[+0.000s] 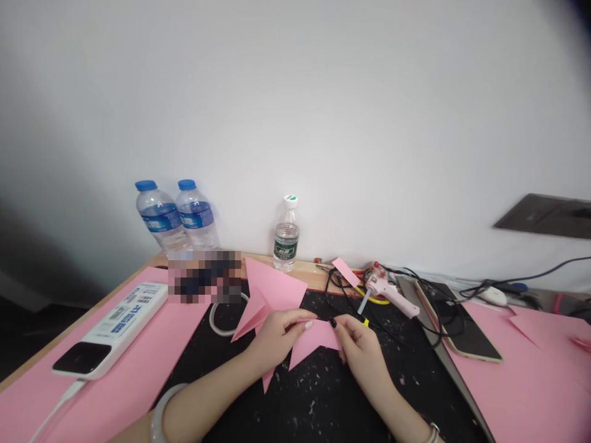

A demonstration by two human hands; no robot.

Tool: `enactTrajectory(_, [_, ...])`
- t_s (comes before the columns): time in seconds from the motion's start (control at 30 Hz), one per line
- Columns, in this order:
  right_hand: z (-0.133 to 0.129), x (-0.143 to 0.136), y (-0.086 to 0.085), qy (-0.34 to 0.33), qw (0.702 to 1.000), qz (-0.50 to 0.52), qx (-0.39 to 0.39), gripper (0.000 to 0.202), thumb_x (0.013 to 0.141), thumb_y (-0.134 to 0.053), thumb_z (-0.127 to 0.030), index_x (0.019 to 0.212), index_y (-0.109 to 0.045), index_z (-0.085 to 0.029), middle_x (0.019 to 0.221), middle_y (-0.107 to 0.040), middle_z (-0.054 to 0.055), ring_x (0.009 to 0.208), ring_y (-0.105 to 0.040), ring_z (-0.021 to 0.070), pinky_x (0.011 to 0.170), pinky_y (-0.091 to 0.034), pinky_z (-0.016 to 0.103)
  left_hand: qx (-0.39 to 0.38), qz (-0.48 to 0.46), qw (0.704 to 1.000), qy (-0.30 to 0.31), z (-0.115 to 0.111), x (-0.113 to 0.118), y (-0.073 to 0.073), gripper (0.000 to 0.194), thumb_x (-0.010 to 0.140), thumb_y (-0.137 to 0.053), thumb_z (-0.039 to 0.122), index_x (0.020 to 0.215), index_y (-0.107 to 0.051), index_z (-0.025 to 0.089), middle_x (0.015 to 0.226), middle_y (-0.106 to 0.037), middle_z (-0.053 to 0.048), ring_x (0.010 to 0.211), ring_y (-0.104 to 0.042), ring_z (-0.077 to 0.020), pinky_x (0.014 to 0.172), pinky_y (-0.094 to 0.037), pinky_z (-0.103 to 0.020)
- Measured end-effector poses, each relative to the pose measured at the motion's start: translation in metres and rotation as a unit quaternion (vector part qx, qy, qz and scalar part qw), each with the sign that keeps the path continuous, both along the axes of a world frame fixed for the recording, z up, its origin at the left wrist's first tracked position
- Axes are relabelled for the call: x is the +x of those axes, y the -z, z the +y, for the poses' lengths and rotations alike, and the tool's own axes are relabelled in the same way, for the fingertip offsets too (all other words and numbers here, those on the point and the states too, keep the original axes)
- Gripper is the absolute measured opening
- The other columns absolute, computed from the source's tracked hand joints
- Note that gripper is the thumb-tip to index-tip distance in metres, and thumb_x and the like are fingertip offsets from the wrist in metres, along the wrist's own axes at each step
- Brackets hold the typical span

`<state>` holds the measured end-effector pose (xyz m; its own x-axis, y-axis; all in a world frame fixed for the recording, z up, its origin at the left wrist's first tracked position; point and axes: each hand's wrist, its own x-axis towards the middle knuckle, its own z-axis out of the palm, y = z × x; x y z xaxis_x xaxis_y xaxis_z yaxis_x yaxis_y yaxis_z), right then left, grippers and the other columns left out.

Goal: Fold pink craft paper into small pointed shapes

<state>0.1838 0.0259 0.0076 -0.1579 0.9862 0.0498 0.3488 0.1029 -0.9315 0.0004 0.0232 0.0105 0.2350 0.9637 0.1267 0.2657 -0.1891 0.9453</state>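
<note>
A small folded piece of pink paper [316, 341] is held between both hands above the black mat [305, 400]. My left hand [277, 335] pinches its left part between thumb and fingers. At its right end, my right hand [357, 338] grips the edge with thumb and fingertips. Behind my left hand lies a larger folded pink paper shape [272, 289] with pointed corners, partly hidden by that hand.
Two blue-capped bottles [159, 215] and a smaller bottle [286, 243] stand by the wall. A glue gun [390, 292] lies among cables behind my right hand. A white power bank [113, 326] sits left on pink paper; a phone [462, 326] lies right. A tape roll [213, 317] rests on the mat.
</note>
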Motion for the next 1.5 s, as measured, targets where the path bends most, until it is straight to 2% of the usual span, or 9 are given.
enactTrajectory(0.2, [-0.002, -0.001, 0.003, -0.072, 0.997, -0.009, 0.007, 0.019, 0.084, -0.048, -0.031, 0.082, -0.060, -0.016, 0.050, -0.044, -0.005, 0.040, -0.040, 0.0093, 0.042, -0.031, 0.020, -0.006, -0.005, 1.000, 0.016, -0.001, 0.002, 0.001, 0.017, 0.082, -0.055, 0.026, 0.088, -0.068, 0.018, 0.084, -0.069, -0.002, 0.075, -0.061, -0.0160, 0.067, -0.045, -0.024])
enactTrajectory(0.3, [-0.005, -0.003, 0.003, -0.080, 0.997, 0.005, 0.014, 0.020, 0.086, -0.046, -0.031, 0.082, -0.060, -0.016, 0.049, -0.044, -0.006, 0.041, -0.041, 0.0087, 0.043, -0.032, 0.020, 0.009, 0.009, 1.000, 0.010, -0.004, 0.002, -0.002, 0.017, 0.082, -0.055, 0.027, 0.085, -0.068, 0.017, 0.078, -0.067, -0.001, 0.068, -0.057, -0.0144, 0.062, -0.042, -0.023])
enactTrajectory(0.47, [-0.009, -0.007, 0.002, -0.077, 0.993, 0.072, -0.059, 0.025, 0.085, -0.047, -0.038, 0.080, -0.057, -0.015, 0.042, -0.042, -0.008, 0.034, -0.036, 0.0071, 0.036, -0.025, 0.017, -0.004, -0.012, 1.000, 0.007, -0.005, 0.002, -0.001, 0.018, 0.083, -0.053, 0.028, 0.084, -0.066, 0.015, 0.070, -0.062, 0.000, 0.059, -0.050, -0.0117, 0.055, -0.038, -0.022])
enactTrajectory(0.6, [-0.008, -0.008, 0.001, -0.077, 0.990, 0.079, -0.088, 0.026, 0.084, -0.047, -0.040, 0.076, -0.054, -0.017, 0.038, -0.044, -0.008, 0.030, -0.034, 0.0070, 0.033, -0.024, 0.017, -0.025, -0.010, 1.000, 0.002, -0.003, 0.003, 0.003, 0.017, 0.082, -0.054, 0.029, 0.082, -0.065, 0.015, 0.070, -0.062, 0.000, 0.060, -0.051, -0.0120, 0.055, -0.038, -0.022])
enactTrajectory(0.9, [-0.007, -0.004, -0.002, -0.083, 0.996, -0.028, 0.012, 0.017, 0.084, -0.043, -0.022, 0.075, -0.057, -0.016, 0.050, -0.052, -0.003, 0.046, -0.052, 0.0127, 0.049, -0.039, 0.022, 0.018, 0.042, 0.999, 0.010, -0.002, 0.000, -0.004, 0.018, 0.082, -0.050, 0.021, 0.079, -0.067, 0.018, 0.076, -0.067, 0.000, 0.072, -0.059, -0.0151, 0.067, -0.042, -0.022])
enactTrajectory(1.23, [-0.003, 0.000, -0.003, -0.028, 0.999, 0.010, 0.021, 0.019, 0.085, -0.046, -0.026, 0.071, -0.056, -0.017, 0.052, -0.054, -0.002, 0.049, -0.052, 0.0139, 0.049, -0.038, 0.023, 0.013, 0.033, 0.999, -0.032, 0.010, -0.009, 0.002, 0.021, 0.083, -0.047, 0.023, 0.072, -0.064, 0.017, 0.068, -0.065, 0.000, 0.065, -0.060, -0.0158, 0.063, -0.046, -0.025])
enactTrajectory(1.4, [0.005, 0.007, -0.004, 0.042, 0.993, 0.108, 0.005, 0.020, 0.084, -0.051, -0.033, 0.077, -0.057, -0.015, 0.049, -0.055, -0.002, 0.046, -0.050, 0.0124, 0.049, -0.038, 0.022, 0.019, -0.014, 0.996, -0.089, 0.016, -0.016, 0.003, 0.020, 0.088, -0.041, 0.027, 0.092, -0.057, 0.015, 0.085, -0.066, -0.006, 0.074, -0.063, -0.0165, 0.070, -0.051, -0.029])
enactTrajectory(1.47, [0.006, 0.007, -0.004, 0.039, 0.990, 0.136, -0.022, 0.020, 0.082, -0.053, -0.034, 0.079, -0.058, -0.014, 0.047, -0.054, -0.003, 0.043, -0.048, 0.0114, 0.046, -0.036, 0.021, 0.028, -0.023, 0.998, -0.056, 0.011, -0.014, 0.002, 0.025, 0.084, -0.051, 0.028, 0.106, -0.054, 0.017, 0.099, -0.064, -0.007, 0.080, -0.062, -0.0165, 0.071, -0.051, -0.029])
enactTrajectory(1.5, [0.006, 0.005, -0.003, 0.031, 0.988, 0.146, -0.037, 0.020, 0.081, -0.055, -0.034, 0.081, -0.058, -0.014, 0.046, -0.054, -0.003, 0.041, -0.048, 0.0110, 0.045, -0.036, 0.021, 0.036, -0.020, 0.999, -0.019, 0.008, -0.011, 0.001, 0.036, 0.079, -0.059, 0.027, 0.114, -0.052, 0.019, 0.107, -0.062, -0.008, 0.085, -0.061, -0.0173, 0.073, -0.051, -0.029])
